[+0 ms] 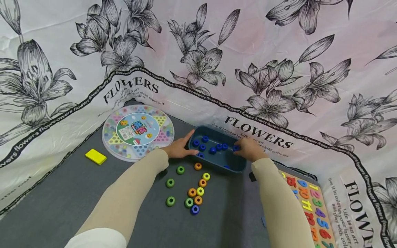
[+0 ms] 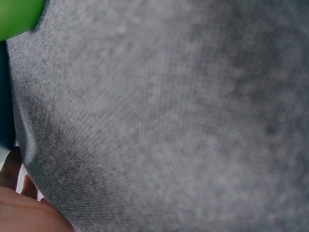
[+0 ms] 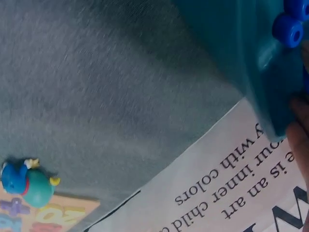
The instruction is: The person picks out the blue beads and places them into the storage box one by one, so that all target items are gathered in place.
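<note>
A dark teal bin [image 1: 217, 162] with several blue beads [image 1: 212, 150] inside lies against the back edge of the table. My left hand [image 1: 178, 148] holds the bin's left end, thumb and forefinger spread around its corner. Over the right end, my right hand [image 1: 250, 148] reaches inside, fingertips pinching a blue bead [image 1: 236, 148]. In the right wrist view, that hand [image 3: 300, 140] overlaps the bin's wall [image 3: 248, 72] at the right edge. The left wrist view catches only part of the left hand [image 2: 29, 210] at the lower left.
Green [image 1: 170, 201], orange [image 1: 197, 166], yellow [image 1: 206, 176] and blue [image 1: 194, 209] beads lie before the bin. A round game board [image 1: 107, 137] and a yellow block [image 1: 95, 156] are at left. A number board [image 1: 322, 206] lies right, a small blue-green toy figure [image 3: 36, 186] beside it.
</note>
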`<act>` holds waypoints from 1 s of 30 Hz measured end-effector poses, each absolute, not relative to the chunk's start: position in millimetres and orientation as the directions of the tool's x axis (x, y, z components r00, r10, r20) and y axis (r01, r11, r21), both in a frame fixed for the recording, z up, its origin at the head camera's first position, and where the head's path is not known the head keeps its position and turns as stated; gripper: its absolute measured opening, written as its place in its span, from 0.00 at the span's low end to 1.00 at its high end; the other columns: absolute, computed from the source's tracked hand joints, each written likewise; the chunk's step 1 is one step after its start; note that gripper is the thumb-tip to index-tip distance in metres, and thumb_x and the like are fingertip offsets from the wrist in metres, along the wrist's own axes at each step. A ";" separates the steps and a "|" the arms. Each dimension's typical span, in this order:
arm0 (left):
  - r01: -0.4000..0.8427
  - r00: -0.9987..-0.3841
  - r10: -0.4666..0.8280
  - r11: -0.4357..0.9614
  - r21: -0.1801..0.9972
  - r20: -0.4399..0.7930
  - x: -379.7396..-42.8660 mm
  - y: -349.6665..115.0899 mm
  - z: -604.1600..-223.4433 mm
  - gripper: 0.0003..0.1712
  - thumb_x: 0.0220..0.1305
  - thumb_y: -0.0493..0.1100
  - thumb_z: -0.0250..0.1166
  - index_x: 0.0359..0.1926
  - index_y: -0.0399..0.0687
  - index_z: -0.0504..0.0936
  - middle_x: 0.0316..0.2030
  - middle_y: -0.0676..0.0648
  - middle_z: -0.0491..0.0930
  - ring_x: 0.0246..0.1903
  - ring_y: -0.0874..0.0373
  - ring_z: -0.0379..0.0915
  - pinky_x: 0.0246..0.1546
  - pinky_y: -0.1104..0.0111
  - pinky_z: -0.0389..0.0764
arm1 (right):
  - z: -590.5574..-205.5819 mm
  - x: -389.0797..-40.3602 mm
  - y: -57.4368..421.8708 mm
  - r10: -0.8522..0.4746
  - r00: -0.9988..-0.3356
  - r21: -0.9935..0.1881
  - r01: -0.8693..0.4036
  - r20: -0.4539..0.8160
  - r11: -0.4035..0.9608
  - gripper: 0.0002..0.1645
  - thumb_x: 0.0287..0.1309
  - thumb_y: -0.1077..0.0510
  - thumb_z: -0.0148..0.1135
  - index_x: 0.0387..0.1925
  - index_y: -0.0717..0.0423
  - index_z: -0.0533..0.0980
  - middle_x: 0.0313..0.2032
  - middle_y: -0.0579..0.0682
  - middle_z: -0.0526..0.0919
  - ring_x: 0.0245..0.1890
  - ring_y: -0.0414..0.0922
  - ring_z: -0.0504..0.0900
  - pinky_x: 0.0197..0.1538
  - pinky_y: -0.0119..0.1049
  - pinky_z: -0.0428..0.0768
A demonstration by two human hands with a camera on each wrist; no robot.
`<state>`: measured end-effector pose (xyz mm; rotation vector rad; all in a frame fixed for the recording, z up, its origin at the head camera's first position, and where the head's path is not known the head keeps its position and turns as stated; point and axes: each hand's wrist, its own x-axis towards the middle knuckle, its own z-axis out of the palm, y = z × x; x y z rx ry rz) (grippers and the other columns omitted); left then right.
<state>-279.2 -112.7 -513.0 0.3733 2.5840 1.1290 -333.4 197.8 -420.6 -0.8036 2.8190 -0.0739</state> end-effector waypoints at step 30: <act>0.126 -0.925 0.350 0.647 0.752 -0.147 -276.4 -112.7 -510.8 0.56 0.56 0.70 0.57 0.72 0.71 0.28 0.73 0.45 0.46 0.70 0.44 0.48 0.66 0.48 0.56 | -452.0 -166.7 111.0 -0.950 -0.182 -0.108 -0.971 -0.253 0.215 0.06 0.57 0.45 0.62 0.30 0.40 0.76 0.24 0.33 0.78 0.19 0.26 0.70 0.21 0.21 0.66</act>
